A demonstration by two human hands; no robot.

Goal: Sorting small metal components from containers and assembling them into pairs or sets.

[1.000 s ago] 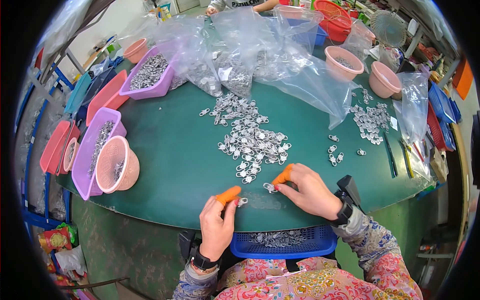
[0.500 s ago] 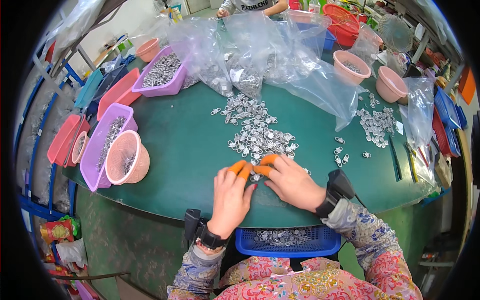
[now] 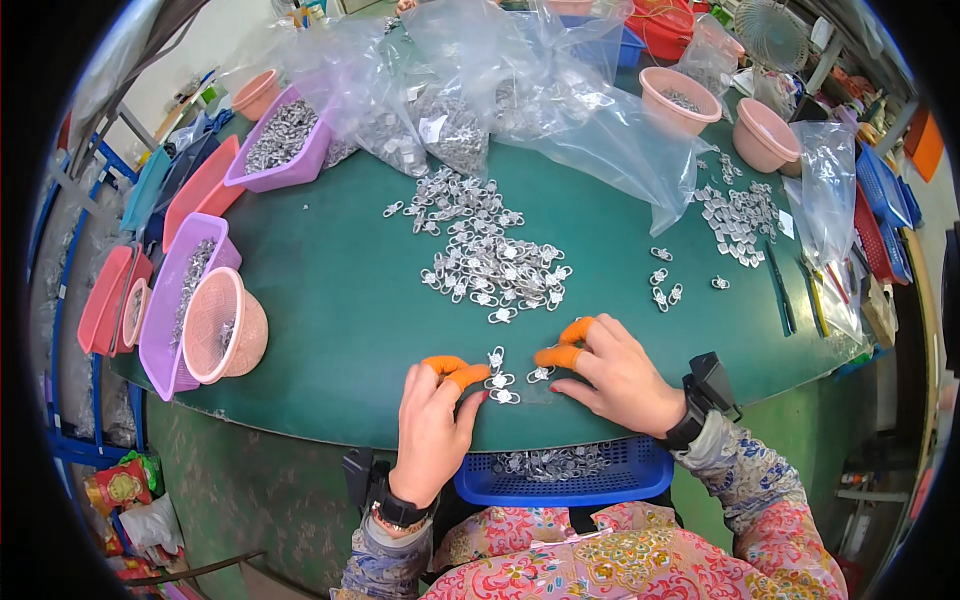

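Note:
My left hand (image 3: 432,430), with orange finger cots on two fingers, rests its fingertips against a few small silver metal fittings with looped ends (image 3: 502,381). Its thumb stays apart from the index finger. To the right, my right hand (image 3: 625,380), also wearing orange cots, has its thumb and index finger spread beside a single looped fitting (image 3: 540,375). Neither hand holds a piece off the table. Beyond both hands spreads a loose pile of the same fittings (image 3: 495,262) on the green tabletop (image 3: 340,290).
A blue basket (image 3: 565,490) of fittings sits below the table edge. Purple bins (image 3: 160,330) and a peach basket (image 3: 250,330) stand at left. Clear plastic bags (image 3: 600,130) lie at the back. Flat pieces (image 3: 740,220), tweezers (image 3: 780,290) and pink tubs (image 3: 765,135) are at right.
My hands have parted and drawn nearer the table's front edge, bringing a few fittings away from the pile. The view has shifted slightly.

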